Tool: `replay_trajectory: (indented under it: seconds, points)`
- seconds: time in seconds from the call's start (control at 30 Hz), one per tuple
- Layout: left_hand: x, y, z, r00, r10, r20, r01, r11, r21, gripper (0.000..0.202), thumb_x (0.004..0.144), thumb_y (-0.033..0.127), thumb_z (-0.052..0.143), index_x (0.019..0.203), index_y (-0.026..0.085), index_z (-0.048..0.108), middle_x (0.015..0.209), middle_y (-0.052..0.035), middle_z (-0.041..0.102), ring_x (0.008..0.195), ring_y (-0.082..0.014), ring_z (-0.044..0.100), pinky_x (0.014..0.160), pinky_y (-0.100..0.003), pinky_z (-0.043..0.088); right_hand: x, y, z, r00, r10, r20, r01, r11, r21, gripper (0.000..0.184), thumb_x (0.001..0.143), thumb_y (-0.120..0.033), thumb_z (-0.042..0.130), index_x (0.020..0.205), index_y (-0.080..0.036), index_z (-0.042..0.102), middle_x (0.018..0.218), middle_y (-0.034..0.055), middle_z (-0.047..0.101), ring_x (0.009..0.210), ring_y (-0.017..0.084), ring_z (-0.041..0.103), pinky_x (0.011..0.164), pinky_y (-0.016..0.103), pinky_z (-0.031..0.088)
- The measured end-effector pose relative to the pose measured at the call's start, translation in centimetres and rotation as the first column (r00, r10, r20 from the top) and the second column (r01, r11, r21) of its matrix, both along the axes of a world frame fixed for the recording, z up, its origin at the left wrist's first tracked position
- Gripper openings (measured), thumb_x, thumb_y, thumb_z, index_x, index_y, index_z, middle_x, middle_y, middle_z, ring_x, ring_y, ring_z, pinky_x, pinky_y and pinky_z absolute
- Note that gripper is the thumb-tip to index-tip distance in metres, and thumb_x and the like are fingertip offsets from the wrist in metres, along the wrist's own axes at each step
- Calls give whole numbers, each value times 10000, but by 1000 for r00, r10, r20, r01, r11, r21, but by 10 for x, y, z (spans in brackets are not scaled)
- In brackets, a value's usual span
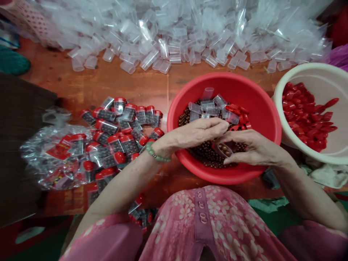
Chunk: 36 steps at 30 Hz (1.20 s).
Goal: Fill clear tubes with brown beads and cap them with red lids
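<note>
Both my hands are over a red basin [261, 108] that holds small brown beads [206, 154], a few clear empty vials [206, 107] and some red caps [239, 112]. My right hand [250, 146] grips a clear vial [224, 149] partly filled with brown beads, its mouth pointing left. My left hand [195, 133], with a green bead bracelet on the wrist, has its fingers pinched together at the vial's mouth; what they hold is too small to make out.
A cream basin [334, 148] with red caps [307, 116] stands at the right. Filled red-capped vials [119, 127] lie in a heap at the left, some on crinkled plastic bags [51, 156]. A large pile of clear empty vials [174, 32] runs along the back.
</note>
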<state>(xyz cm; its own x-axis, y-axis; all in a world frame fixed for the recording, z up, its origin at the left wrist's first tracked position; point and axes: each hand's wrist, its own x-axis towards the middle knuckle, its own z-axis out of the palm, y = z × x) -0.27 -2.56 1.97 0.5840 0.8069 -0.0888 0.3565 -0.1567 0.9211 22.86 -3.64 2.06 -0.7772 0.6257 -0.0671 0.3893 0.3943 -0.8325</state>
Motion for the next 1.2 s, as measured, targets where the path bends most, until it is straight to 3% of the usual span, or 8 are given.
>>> replay_trajectory:
  seconds: [0.1, 0.3, 0.53, 0.67, 0.77, 0.97, 1.07, 1.2]
  points:
    - [-5, -18, -2, 958, -134, 253, 201, 945, -257, 472, 911, 354, 630, 1365, 231, 596, 1373, -99, 672, 1230, -215, 670, 995, -347, 569, -2, 2, 2, 999, 11, -39, -11, 1000, 16, 357, 896, -429, 713, 1162, -192, 701, 1054, 64, 774, 928, 185, 726, 821, 273, 541]
    - [-1, -41, -14, 936, -37, 351, 136, 955, -263, 671, 834, 221, 725, 1469, 257, 511, 1448, -109, 622, 1317, -262, 623, 1091, -410, 533, -8, 4, 5, 996, 45, -78, -44, 999, 17, 337, 902, -397, 714, 1153, -173, 702, 1089, 76, 766, 935, 175, 720, 831, 263, 532]
    - [0, -49, -30, 872, 102, 478, 98, 921, -376, 979, 696, 321, 889, 1547, 237, 412, 1605, -131, 441, 1492, -357, 416, 1253, -501, 336, -11, 6, -4, 991, 54, -123, -46, 997, 67, 370, 877, -400, 749, 1158, -164, 700, 992, 50, 767, 818, 145, 704, 760, 238, 525]
    - [-2, -48, -35, 902, 124, 414, 24, 942, -335, 1011, 678, 365, 901, 1548, 253, 399, 1613, -121, 424, 1515, -353, 376, 1283, -518, 270, -14, 4, -1, 995, 45, -84, -38, 996, 81, 308, 899, -313, 713, 1180, -189, 698, 1039, 48, 772, 882, 155, 721, 791, 246, 531]
    - [-2, -47, -37, 893, 124, 432, 17, 951, -310, 979, 699, 407, 886, 1542, 277, 405, 1591, -99, 458, 1499, -341, 407, 1275, -505, 295, -18, 5, 0, 996, 38, -76, -32, 997, 68, 275, 912, -258, 661, 1176, -186, 695, 1060, 51, 768, 927, 162, 719, 828, 260, 530]
    - [-2, -49, -35, 927, 65, 370, 0, 985, -175, 1023, 687, 432, 897, 1555, 251, 387, 1576, -119, 478, 1497, -355, 406, 1280, -507, 277, -23, 10, -4, 991, 82, -103, -77, 996, 48, 310, 900, -330, 711, 1150, -147, 706, 913, 30, 741, 744, 124, 650, 701, 221, 487]
    - [-3, -49, -33, 931, 72, 357, -5, 983, -185, 972, 737, 417, 863, 1559, 231, 378, 1558, -133, 497, 1484, -349, 428, 1273, -507, 295, -24, 9, -1, 987, 93, -131, -86, 995, 56, 287, 914, -324, 702, 1138, -144, 705, 865, 14, 728, 711, 110, 640, 679, 208, 487]
    - [-4, -49, -32, 885, 112, 452, 15, 963, -269, 905, 741, 369, 865, 1526, 252, 429, 1564, -108, 494, 1481, -340, 436, 1270, -498, 313, -23, 11, -1, 984, 44, -173, -35, 998, 56, 337, 896, -359, 734, 1174, -174, 690, 1045, 36, 751, 858, 127, 690, 775, 223, 520]
